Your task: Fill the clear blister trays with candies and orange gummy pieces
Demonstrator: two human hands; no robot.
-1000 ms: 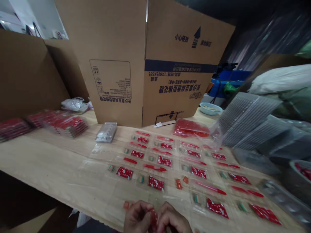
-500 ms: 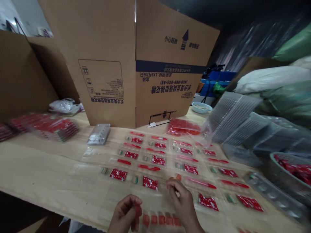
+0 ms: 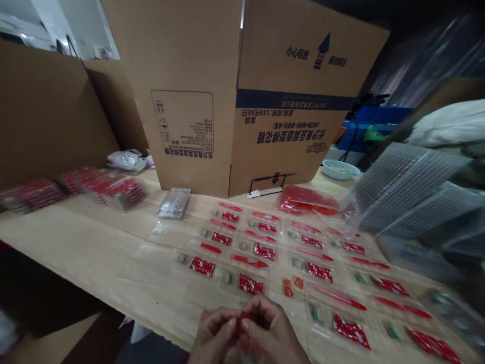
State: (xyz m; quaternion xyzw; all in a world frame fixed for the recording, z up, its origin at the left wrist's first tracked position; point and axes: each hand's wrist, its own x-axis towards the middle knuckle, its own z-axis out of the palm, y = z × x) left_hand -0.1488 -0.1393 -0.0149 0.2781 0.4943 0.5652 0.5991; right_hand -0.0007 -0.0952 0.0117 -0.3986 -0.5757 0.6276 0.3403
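My left hand (image 3: 215,336) and my right hand (image 3: 271,328) meet at the table's near edge, with fingers pinched together on a small red piece (image 3: 244,319), mostly hidden by them. Spread on the wooden table (image 3: 76,232) are clear plastic sleeves (image 3: 242,263) in rows, holding red printed packets (image 3: 251,284), red sticks (image 3: 249,261) and small green-striped items (image 3: 227,277). Just right of my hands lie small orange-red pieces (image 3: 288,288).
A large upright cardboard box (image 3: 288,131) stands behind the rows. A clear plastic tray (image 3: 174,203) and a red plastic bag (image 3: 306,200) lie near its base. Stacked red packs (image 3: 121,193) are at the left, and stacked clear trays (image 3: 413,192) rise at the right.
My hands have come together from apart, and my right hand has moved left from near the orange-red pieces. The view has shifted slightly, and the row of orange-red pieces at the bottom no longer shows.
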